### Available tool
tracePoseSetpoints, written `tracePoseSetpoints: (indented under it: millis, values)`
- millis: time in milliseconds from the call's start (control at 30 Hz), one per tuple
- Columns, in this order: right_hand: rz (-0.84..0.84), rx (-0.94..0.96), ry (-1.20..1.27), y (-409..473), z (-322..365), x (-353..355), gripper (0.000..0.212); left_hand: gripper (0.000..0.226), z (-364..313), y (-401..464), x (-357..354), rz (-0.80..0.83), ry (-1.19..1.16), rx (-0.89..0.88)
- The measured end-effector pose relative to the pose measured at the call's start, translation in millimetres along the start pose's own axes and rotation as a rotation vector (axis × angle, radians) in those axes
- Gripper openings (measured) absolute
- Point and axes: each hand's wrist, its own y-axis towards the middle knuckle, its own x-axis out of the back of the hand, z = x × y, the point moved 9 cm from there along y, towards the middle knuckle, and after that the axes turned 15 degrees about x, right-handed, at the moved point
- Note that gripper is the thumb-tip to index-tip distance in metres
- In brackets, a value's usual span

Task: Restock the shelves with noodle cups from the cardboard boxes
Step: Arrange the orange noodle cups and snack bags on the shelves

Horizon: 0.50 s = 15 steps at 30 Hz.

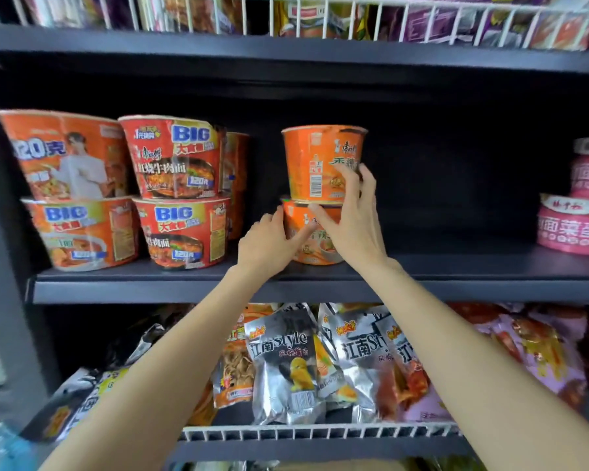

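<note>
Two orange noodle cups are seen stacked on the dark middle shelf point(456, 277), roughly at its centre. The lower orange cup point(315, 246) stands upright on the shelf board, its axis vertical, mouth up. The upper orange cup point(322, 161) sits upright on the lower one's lid, wide rim up, narrower base down, barcode panel turned toward the viewer.

The left hand point(269, 246) is laid against the left side of the lower cup, fingers nearly straight and spread over its wall; no clenched grasp is seen. The right hand point(351, 219) is spread across the right front of the stack, thumb reaching onto the lower cup near its rim, fingertips point(366, 171) touching the right wall of the upper cup. Fingers are extended rather than wrapped round; both hands are pressed against the stack.

To the left, four red BIG noodle bowls point(181, 195) are stacked two on two, all upright, further bowls partly hidden behind. At the far right, pink bowls point(573, 229) are stacked upright at the shelf edge, well apart from the orange stack.

Below, silver snack bags point(286, 365) lie heaped behind a white wire rail point(320, 431). Above, more packets are held behind a white wire fence point(320, 15)
</note>
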Motion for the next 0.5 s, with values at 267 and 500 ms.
tracePoseSetpoints:
  millis: [267,500]
  values:
    - [0.146,-0.018,-0.170,17.8,-22.8,-38.2,0.042,0.049,35.3,-27.3,13.9,-0.273,0.231,-0.290]
    - [0.316,-0.073,-0.299,43.8,-44.5,-92.7,0.050,0.049,39.4,-27.6,13.3,-0.378,0.142,-0.357]
